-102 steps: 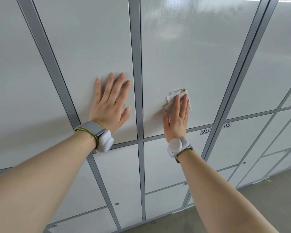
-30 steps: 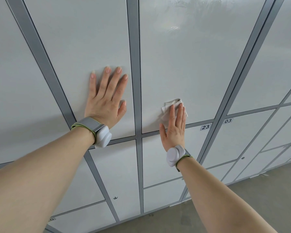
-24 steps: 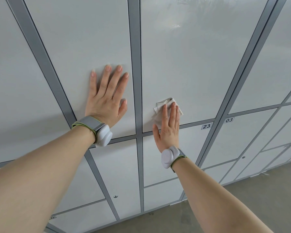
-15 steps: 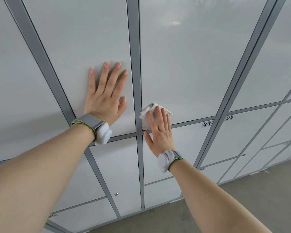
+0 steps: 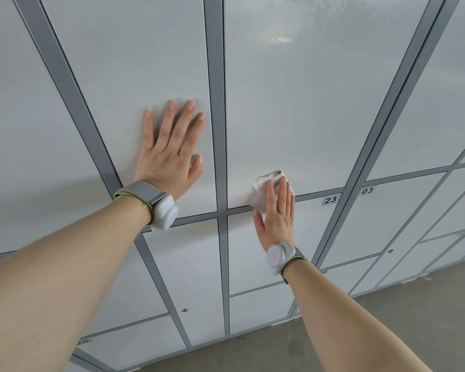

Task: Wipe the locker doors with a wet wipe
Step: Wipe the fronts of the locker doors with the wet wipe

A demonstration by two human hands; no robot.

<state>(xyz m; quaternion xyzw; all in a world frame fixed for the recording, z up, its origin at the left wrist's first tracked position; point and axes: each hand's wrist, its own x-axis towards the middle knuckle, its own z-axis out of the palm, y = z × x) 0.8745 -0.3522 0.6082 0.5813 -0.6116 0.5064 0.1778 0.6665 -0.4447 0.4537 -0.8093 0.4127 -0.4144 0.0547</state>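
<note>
Just right of centre, the right hand (image 5: 277,218), fingers straight, presses the crumpled wet wipe (image 5: 261,196) against a locker door (image 5: 293,103) at its lower edge, the left hand (image 5: 169,154) lying flat on the next door (image 5: 124,71); soft, limp and light, the wipe seems best pinned under flat fingers.

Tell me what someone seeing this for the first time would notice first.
The left hand rests flat and spread on one pale grey locker door. On the next door, the right hand presses a crumpled white wet wipe against the bottom edge.
</note>
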